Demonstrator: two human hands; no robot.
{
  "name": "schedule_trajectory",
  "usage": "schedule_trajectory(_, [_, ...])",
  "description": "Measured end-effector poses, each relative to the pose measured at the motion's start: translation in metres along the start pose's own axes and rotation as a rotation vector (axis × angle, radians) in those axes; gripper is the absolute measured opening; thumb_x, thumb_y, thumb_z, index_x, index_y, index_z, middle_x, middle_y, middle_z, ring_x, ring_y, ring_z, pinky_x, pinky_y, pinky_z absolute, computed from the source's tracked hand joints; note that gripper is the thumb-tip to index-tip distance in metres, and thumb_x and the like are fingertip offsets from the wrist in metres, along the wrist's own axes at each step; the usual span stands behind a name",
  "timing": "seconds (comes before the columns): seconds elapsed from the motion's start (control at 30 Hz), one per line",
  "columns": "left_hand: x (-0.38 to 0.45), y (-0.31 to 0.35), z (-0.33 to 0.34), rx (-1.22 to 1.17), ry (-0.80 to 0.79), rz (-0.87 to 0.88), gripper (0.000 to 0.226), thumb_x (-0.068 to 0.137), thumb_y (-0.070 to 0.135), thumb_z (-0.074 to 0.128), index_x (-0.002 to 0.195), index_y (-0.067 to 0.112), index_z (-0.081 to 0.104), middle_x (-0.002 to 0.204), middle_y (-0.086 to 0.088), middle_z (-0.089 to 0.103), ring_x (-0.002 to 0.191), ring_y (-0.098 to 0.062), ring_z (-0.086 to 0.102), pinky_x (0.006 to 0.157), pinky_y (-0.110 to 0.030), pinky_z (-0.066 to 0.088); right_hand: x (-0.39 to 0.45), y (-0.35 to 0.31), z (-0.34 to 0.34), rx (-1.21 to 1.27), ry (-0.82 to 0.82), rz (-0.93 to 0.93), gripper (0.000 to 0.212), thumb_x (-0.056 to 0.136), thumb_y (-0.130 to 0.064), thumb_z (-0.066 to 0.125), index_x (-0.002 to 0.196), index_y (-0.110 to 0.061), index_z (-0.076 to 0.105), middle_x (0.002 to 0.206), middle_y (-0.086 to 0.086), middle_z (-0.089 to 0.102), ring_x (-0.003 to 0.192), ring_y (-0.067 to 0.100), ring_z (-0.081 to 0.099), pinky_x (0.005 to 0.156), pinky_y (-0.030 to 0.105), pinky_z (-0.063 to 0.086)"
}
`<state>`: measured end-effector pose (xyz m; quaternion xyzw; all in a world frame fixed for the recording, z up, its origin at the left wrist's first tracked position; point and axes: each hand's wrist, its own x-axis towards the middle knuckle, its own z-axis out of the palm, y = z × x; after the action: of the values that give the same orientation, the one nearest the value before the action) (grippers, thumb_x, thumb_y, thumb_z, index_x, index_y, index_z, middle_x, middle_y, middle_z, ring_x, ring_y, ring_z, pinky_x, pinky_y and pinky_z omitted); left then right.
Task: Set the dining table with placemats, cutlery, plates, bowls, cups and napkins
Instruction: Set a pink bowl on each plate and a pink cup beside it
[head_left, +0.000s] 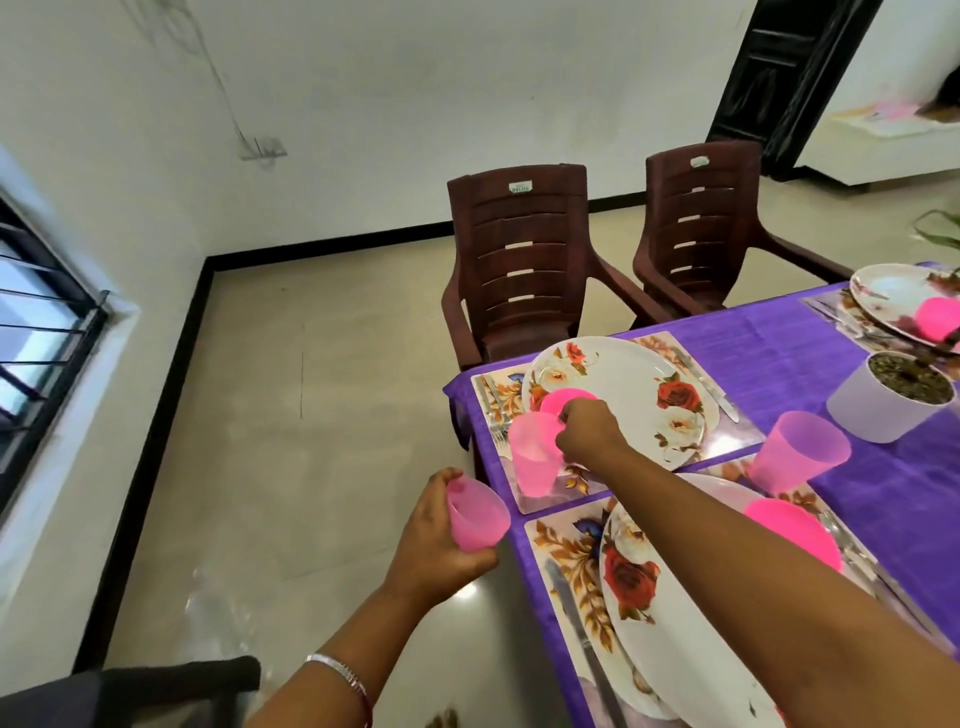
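Observation:
My right hand pinches the rim of a pink cup standing on the floral placemat at the table's left corner. Behind that cup lies a flowered white plate with a pink bowl on it. My left hand grips a second pink cup, held off the table over the floor. The nearer setting has a flowered plate, a pink bowl, a knife and a pink cup.
The purple tablecloth covers the table. A white plant pot stands at the middle. A far setting has a plate and a pink bowl. Two brown plastic chairs stand behind the table; tiled floor lies to the left.

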<state>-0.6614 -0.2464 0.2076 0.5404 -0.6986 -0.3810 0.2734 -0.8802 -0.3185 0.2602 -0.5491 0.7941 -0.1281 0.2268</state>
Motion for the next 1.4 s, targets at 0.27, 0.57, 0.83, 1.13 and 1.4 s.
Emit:
schedule_trajectory(0.27, [-0.006,0.0,-0.001,0.025,0.023,-0.004,0.093,0.058,0.029,0.087,0.134,0.026,0.033,0.124,0.008,0.044,0.109,-0.016,0.05,0.068,0.002,0.041,-0.005,0.002,-0.007,-0.033,-0.005,0.044,0.031,0.084,-0.011,0.066,0.114,-0.004,0.062,0.105,0.011,0.066,0.085,0.021,0.058,0.072,0.025,0.046])
schedule_trajectory(0.57, [-0.05,0.044,0.017,-0.023,0.1,0.048,0.093,0.06,0.032,0.091,0.131,0.031,0.031,0.116,0.019,0.04,0.101,-0.002,0.05,0.07,-0.001,0.043,-0.065,0.005,-0.038,0.038,0.111,-0.154,0.03,0.087,-0.011,0.064,0.116,-0.006,0.066,0.109,0.011,0.068,0.095,0.024,0.063,0.074,0.022,0.043])
schedule_trajectory(0.83, [-0.123,0.105,0.05,-0.002,0.108,0.328,0.098,0.056,0.049,0.084,0.138,0.033,0.033,0.135,0.012,0.043,0.115,-0.012,0.05,0.083,-0.03,0.057,-0.195,0.03,-0.064,0.186,0.052,-0.384,0.025,0.091,-0.023,0.062,0.113,-0.012,0.069,0.107,0.004,0.07,0.089,0.013,0.06,0.074,0.02,0.043])
schedule_trajectory(1.13, [-0.251,0.164,0.088,-0.118,0.051,0.498,0.099,0.059,0.045,0.082,0.143,0.024,0.034,0.136,0.006,0.05,0.125,-0.014,0.051,0.101,-0.041,0.048,-0.391,0.098,-0.087,0.35,0.101,-0.372,0.049,0.081,-0.057,0.063,0.121,-0.031,0.061,0.114,-0.006,0.063,0.103,0.01,0.059,0.093,0.03,0.048])
schedule_trajectory(1.4, [-0.371,0.224,0.147,-0.22,-0.096,0.551,0.095,0.059,0.036,0.086,0.139,0.03,0.036,0.132,0.011,0.051,0.119,-0.004,0.052,0.094,-0.023,0.051,-0.532,0.182,-0.13,0.201,0.073,-0.228,0.08,0.064,-0.045,0.083,0.135,-0.04,0.047,0.12,-0.005,0.047,0.113,0.016,0.047,0.092,0.028,0.042])
